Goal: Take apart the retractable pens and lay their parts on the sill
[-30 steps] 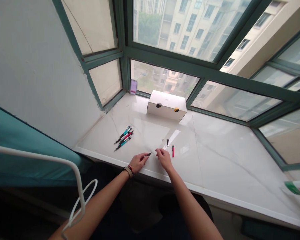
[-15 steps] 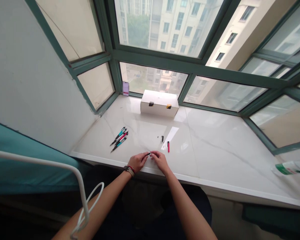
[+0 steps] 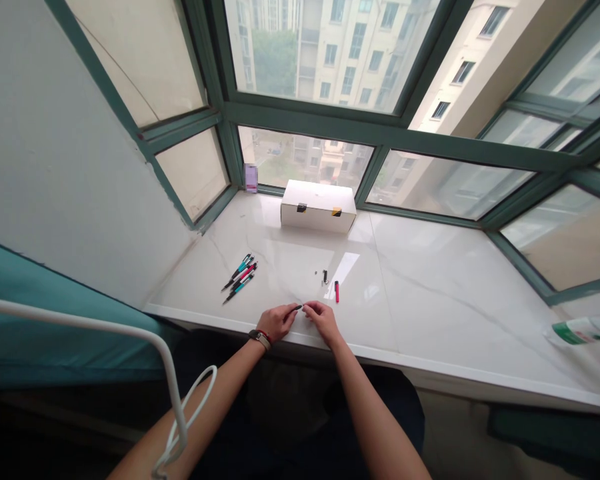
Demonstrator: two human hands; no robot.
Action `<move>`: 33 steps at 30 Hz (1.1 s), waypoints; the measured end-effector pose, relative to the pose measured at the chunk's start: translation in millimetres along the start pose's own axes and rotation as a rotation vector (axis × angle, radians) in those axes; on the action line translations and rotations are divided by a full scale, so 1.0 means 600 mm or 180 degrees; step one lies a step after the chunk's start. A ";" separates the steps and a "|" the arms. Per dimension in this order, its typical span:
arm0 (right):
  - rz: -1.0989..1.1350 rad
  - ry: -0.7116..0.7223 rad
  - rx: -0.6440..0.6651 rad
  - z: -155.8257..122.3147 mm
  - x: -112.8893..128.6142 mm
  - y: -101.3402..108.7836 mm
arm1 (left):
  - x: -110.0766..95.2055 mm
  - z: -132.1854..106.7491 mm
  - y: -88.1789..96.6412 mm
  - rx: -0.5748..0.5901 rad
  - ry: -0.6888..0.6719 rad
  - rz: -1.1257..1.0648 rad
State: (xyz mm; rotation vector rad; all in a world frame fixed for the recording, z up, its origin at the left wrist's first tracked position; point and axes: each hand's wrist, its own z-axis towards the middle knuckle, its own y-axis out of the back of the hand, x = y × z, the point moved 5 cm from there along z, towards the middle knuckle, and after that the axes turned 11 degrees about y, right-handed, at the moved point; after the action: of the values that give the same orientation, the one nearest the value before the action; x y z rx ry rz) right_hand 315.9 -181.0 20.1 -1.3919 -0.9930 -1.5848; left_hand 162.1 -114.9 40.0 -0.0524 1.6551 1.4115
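Black pen piece: between the hands, near the front edge of the marbled tabletop.
Left-hand grip: pinching that piece.
Right-hand grip: fingertips together by its tip; whether they clasp anything cannot be told.
Loose parts: a small black piece and a red barrel, lying apart beyond the right hand.
Progress: the piled pens look whole; the handled one seems to be in pieces.
White box: at the back.
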 end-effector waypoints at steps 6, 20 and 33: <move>-0.0109 0.0030 0.0004 0.001 0.001 -0.002 | -0.002 0.000 0.001 0.0052 -0.0016 0.0027; -0.0263 -0.0114 0.0071 -0.005 0.024 -0.017 | 0.005 0.006 0.000 0.0452 0.0291 0.0096; 0.0077 -0.0283 -0.0232 -0.047 0.090 -0.018 | -0.080 -0.047 0.078 0.0224 0.0403 -0.0524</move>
State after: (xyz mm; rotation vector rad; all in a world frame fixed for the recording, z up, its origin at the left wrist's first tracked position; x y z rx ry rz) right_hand 290.4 -206.3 70.7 -1.5302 -0.9750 -1.5665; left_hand 146.5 -145.7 103.9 -0.2368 1.7605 1.2463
